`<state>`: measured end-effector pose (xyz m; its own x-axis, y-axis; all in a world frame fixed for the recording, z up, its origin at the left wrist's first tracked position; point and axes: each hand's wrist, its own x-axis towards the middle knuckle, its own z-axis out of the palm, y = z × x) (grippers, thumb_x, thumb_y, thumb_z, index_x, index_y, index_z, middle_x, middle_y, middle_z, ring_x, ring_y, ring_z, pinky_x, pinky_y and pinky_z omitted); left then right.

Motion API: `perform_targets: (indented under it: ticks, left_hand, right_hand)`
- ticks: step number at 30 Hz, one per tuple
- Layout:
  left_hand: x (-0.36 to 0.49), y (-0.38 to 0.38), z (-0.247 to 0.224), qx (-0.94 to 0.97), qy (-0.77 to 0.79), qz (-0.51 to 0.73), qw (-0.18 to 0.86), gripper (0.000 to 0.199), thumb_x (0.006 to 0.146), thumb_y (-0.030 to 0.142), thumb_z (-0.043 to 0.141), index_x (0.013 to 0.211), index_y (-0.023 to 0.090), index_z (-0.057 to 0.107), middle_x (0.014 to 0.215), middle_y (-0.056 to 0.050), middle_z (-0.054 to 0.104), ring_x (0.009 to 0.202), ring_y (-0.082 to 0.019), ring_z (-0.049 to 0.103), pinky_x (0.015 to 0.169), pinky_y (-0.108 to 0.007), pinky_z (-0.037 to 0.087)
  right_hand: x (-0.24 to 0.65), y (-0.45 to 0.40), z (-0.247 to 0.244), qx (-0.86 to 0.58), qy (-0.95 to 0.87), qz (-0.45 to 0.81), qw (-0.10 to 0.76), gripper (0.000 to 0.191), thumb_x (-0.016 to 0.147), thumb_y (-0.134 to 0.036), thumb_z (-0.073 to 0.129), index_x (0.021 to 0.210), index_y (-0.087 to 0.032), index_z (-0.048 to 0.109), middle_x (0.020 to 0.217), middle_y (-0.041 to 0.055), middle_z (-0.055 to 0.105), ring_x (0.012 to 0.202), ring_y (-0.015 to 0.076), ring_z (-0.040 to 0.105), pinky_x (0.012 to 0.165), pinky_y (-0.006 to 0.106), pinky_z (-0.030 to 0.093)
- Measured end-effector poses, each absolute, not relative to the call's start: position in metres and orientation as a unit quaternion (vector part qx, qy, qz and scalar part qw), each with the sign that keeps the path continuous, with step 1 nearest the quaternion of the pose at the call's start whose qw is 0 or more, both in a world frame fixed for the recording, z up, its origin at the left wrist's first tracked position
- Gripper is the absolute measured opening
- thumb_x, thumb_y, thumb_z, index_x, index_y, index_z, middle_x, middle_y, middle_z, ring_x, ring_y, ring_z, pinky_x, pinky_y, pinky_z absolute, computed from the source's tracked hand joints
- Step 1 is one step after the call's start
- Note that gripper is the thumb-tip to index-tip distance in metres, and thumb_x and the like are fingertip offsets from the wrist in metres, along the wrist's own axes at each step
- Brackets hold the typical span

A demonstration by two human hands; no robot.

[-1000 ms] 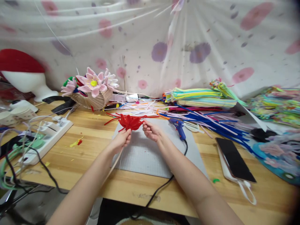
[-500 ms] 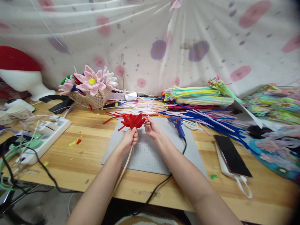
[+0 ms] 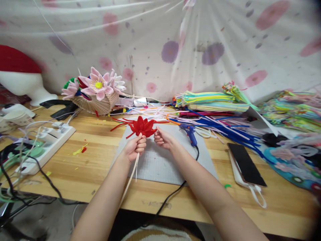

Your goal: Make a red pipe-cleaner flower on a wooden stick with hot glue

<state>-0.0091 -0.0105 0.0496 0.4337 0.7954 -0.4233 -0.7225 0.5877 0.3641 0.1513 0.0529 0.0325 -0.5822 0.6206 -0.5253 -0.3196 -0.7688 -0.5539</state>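
Note:
A red fuzzy flower (image 3: 141,126) with pointed petals stands over the grey mat (image 3: 160,164). My left hand (image 3: 136,146) is closed round its base, and a pale stem (image 3: 130,182) and a thin white wire hang below the fist. At the flower's right side, my right hand (image 3: 162,138) has thumb and finger pinched at the tip of a petal; the other fingers are curled. Behind the flower lie loose red pipe cleaners (image 3: 119,124).
A blue glue gun (image 3: 190,134) lies right of the hands, its black cord running to the front edge. A phone (image 3: 247,164) is further right, a power strip (image 3: 47,147) left. Bundled pipe cleaners (image 3: 210,100) and a pink flower arrangement (image 3: 96,85) line the back.
The flower has tilted, so its petals show more upright and spread. My left fist has turned and shifted slightly left and down. More thin white wire shows beneath it.

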Motion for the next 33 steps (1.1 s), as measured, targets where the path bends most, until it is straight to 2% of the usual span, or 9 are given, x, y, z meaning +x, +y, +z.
perform_targets:
  ticks: [8,12,15,20,28,30,33]
  left_hand:
    - [-0.023,-0.011,0.045,0.06,0.272,0.423,0.862,0.023,0.092,0.027,0.033,0.073,0.016,0.038,0.053,0.008,0.011,0.034,-0.002,0.01,0.029,-0.01,0.002]
    - [-0.029,-0.012,0.041,0.067,0.258,0.405,0.875,0.021,0.092,0.026,0.035,0.074,0.016,0.037,0.054,0.008,0.009,0.035,-0.002,0.008,0.03,-0.01,0.001]
    - [-0.032,-0.012,0.038,0.068,0.241,0.405,0.879,0.023,0.092,0.027,0.033,0.073,0.016,0.037,0.055,0.008,0.007,0.035,-0.002,0.008,0.03,-0.01,0.0]
    - [-0.029,-0.014,0.036,0.057,0.251,0.42,0.87,0.025,0.093,0.028,0.03,0.073,0.015,0.038,0.054,0.009,0.008,0.035,-0.002,0.009,0.03,-0.011,0.0]
    - [-0.013,-0.013,0.038,0.051,0.264,0.448,0.853,0.027,0.093,0.028,0.029,0.073,0.015,0.039,0.052,0.008,0.011,0.034,-0.002,0.011,0.029,-0.012,0.003]
    - [-0.013,-0.012,0.04,0.05,0.253,0.466,0.847,0.026,0.093,0.028,0.029,0.073,0.015,0.039,0.052,0.008,0.013,0.034,-0.002,0.011,0.028,-0.011,0.004]
    - [-0.015,-0.011,0.041,0.05,0.245,0.49,0.835,0.024,0.093,0.026,0.031,0.073,0.016,0.038,0.052,0.008,0.014,0.034,-0.003,0.012,0.028,-0.011,0.006]
  right_hand:
    - [0.157,0.056,0.034,-0.27,-0.116,0.929,0.223,0.042,0.094,-0.042,0.026,0.059,-0.019,0.032,0.037,-0.0103,0.027,0.026,0.0006,0.022,0.026,0.007,0.015]
    - [0.16,0.055,0.028,-0.239,-0.096,0.941,0.218,0.037,0.094,-0.03,0.028,0.06,-0.018,0.034,0.037,-0.0112,0.029,0.025,0.0001,0.022,0.026,0.006,0.016]
    - [0.161,0.053,0.028,-0.226,-0.064,0.943,0.237,0.033,0.094,-0.024,0.03,0.064,-0.017,0.04,0.038,-0.0113,0.035,0.026,-0.0007,0.027,0.027,0.005,0.02]
    - [0.155,0.053,0.032,-0.25,-0.019,0.93,0.268,0.031,0.094,-0.028,0.035,0.067,-0.015,0.044,0.039,-0.0107,0.042,0.028,-0.0012,0.037,0.031,0.004,0.029]
    - [0.143,0.056,0.03,-0.29,-0.033,0.889,0.354,0.027,0.092,-0.024,0.04,0.067,-0.015,0.045,0.04,-0.0098,0.048,0.029,-0.001,0.042,0.032,0.005,0.032]
    - [0.143,0.054,0.029,-0.305,-0.051,0.879,0.363,0.029,0.093,-0.026,0.04,0.067,-0.015,0.047,0.04,-0.0084,0.049,0.029,-0.0006,0.042,0.032,0.005,0.032]
    - [0.146,0.052,0.026,-0.374,-0.168,0.828,0.382,0.035,0.089,-0.036,0.045,0.063,-0.013,0.051,0.039,-0.0046,0.051,0.028,0.0017,0.042,0.029,0.009,0.032]
